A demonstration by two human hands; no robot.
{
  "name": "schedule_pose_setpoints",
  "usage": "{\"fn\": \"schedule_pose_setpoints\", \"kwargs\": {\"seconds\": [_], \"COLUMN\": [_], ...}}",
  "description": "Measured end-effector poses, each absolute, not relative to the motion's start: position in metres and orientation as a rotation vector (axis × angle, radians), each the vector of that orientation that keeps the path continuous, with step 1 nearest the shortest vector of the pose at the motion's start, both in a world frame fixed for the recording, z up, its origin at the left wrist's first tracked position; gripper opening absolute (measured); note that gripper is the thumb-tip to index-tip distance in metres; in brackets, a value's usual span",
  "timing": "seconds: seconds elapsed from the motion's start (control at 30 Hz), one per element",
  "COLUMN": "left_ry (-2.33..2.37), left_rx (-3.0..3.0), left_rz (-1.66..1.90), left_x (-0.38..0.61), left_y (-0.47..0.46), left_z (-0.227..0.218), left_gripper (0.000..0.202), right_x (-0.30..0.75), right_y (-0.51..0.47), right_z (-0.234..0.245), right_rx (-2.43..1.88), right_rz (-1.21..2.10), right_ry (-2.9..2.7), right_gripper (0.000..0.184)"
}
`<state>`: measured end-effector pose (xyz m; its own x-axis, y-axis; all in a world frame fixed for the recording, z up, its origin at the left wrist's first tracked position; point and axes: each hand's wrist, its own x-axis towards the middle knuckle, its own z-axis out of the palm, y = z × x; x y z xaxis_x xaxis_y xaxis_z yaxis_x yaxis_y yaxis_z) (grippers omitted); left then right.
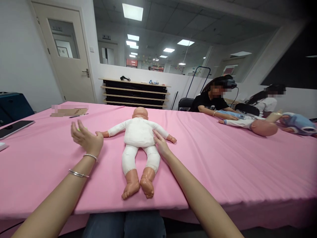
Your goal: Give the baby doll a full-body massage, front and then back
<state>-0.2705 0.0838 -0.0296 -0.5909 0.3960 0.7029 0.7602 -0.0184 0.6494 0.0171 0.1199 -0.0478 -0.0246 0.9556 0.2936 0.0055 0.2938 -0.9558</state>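
Note:
A baby doll [139, 132] with a white cloth body and bare plastic head, hands and feet lies stretched out before me, arms spread and feet towards me. No face shows on its head. My right hand [161, 142] rests along the right side of the doll's torso, fingers extended and touching the cloth. My left hand [86, 138] is raised left of the doll, fingers apart and slightly bent, the thumb close to the doll's left-side hand [105, 134]. A small yellow-green spot [79, 129] shows by the left fingers; I cannot tell what it is.
The pink tablecloth [210, 165] covers the table. A brown cardboard piece [73, 112], a pen [78, 115] and a tablet-like device [16, 129] lie left. To the right, a person [213, 99] reaches towards another doll [264, 127]; a second person [267, 102] sits beyond.

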Motion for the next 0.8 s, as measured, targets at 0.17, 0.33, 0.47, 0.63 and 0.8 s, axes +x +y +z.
{"fn": "schedule_pose_setpoints", "kwargs": {"seconds": [0.17, 0.33, 0.47, 0.63, 0.8], "left_ry": [-2.406, -2.441, -1.684, -0.945, -0.944], "left_rx": [-1.017, -1.121, -1.698, -2.013, -2.071], "left_rz": [-1.668, -1.654, -1.447, -0.908, -0.762], "left_x": [-0.295, -0.293, -0.258, -0.200, -0.186], "left_y": [0.089, 0.098, 0.089, 0.057, 0.046], "left_z": [-0.032, -0.037, -0.031, -0.023, -0.024], "left_gripper": [0.090, 0.082, 0.070, 0.038, 0.049], "right_x": [0.017, 0.013, 0.003, -0.017, -0.024], "right_y": [0.114, 0.097, 0.075, 0.055, 0.052], "right_z": [-0.041, -0.014, 0.010, 0.011, 0.004], "right_rx": [-0.925, -0.793, -0.564, -0.452, -0.383], "right_rz": [1.035, 1.197, 1.680, 2.053, 2.127], "right_ry": [-1.217, -0.800, -0.547, -0.627, -0.650], "right_gripper": [0.041, 0.024, 0.027, 0.050, 0.058]}}
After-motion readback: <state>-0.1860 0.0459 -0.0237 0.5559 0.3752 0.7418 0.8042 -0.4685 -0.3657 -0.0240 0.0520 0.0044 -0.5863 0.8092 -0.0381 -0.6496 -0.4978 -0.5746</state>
